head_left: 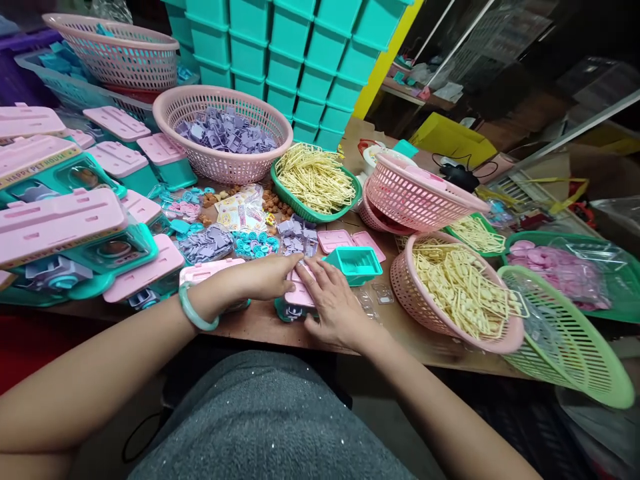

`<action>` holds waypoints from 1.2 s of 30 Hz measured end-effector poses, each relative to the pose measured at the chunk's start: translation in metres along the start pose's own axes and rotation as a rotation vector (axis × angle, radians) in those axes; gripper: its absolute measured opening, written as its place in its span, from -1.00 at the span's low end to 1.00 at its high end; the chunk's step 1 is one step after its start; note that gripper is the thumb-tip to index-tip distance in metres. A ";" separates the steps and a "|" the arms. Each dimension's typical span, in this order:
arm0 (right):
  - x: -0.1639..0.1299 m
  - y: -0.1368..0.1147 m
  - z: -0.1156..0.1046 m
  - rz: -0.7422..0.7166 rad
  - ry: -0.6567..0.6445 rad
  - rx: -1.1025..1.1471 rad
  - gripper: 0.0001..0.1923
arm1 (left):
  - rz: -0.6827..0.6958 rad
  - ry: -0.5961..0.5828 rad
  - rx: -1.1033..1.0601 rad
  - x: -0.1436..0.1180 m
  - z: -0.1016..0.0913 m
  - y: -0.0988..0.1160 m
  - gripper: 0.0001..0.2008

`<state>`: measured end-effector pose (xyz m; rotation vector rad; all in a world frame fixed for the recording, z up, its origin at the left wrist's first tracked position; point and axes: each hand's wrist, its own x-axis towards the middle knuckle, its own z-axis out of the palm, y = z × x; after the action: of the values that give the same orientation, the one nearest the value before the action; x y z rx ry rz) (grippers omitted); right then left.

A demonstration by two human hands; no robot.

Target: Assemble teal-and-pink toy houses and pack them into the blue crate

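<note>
At lower centre of the frame we press both hands on the pink lid (301,291), left hand (265,277) gripping its left end, right hand (333,303) flat over its right, at the table (260,323) edge.

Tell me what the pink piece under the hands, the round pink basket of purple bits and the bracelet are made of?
Pink piece: probably molded plastic, smooth, evenly colored.
Pink basket: plastic too, judging by its thin regular lattice.
Bracelet on the left wrist: pale green, glossy, perhaps jade or glass; cannot tell which.
</note>
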<state>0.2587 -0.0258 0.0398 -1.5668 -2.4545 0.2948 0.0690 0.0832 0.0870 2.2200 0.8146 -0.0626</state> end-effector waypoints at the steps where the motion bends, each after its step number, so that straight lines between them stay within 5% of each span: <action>1: -0.001 0.001 -0.001 -0.022 -0.009 0.005 0.16 | -0.002 0.008 0.018 -0.001 -0.001 0.002 -0.43; 10: -0.007 0.010 -0.018 -0.096 -0.031 0.125 -0.01 | -0.016 0.216 -0.062 -0.031 -0.016 0.015 -0.34; 15: -0.020 0.016 -0.061 -0.057 -0.038 0.601 -0.08 | 0.059 0.063 -0.521 -0.045 -0.005 0.027 -0.12; 18: -0.029 0.016 -0.068 0.015 -0.024 0.884 -0.19 | 0.049 -0.042 -0.793 -0.047 0.009 0.030 0.03; 23: -0.041 0.015 -0.041 0.170 0.129 1.057 -0.34 | 0.001 -0.029 -0.986 -0.047 0.040 0.024 -0.10; 27: -0.048 0.012 -0.012 0.235 0.232 1.057 -0.41 | 0.002 0.168 -0.880 -0.041 0.063 0.012 -0.26; 31: -0.055 0.008 0.012 0.157 0.176 0.970 -0.13 | -0.057 0.271 -0.817 -0.034 0.078 0.002 -0.25; 36: -0.063 0.003 0.016 0.184 0.185 0.756 0.24 | -0.075 0.140 -0.985 -0.039 0.079 -0.004 -0.19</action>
<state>0.2826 -0.0826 0.0188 -1.3770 -1.7365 0.9301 0.0515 0.0114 0.0395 1.2694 0.7691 0.3843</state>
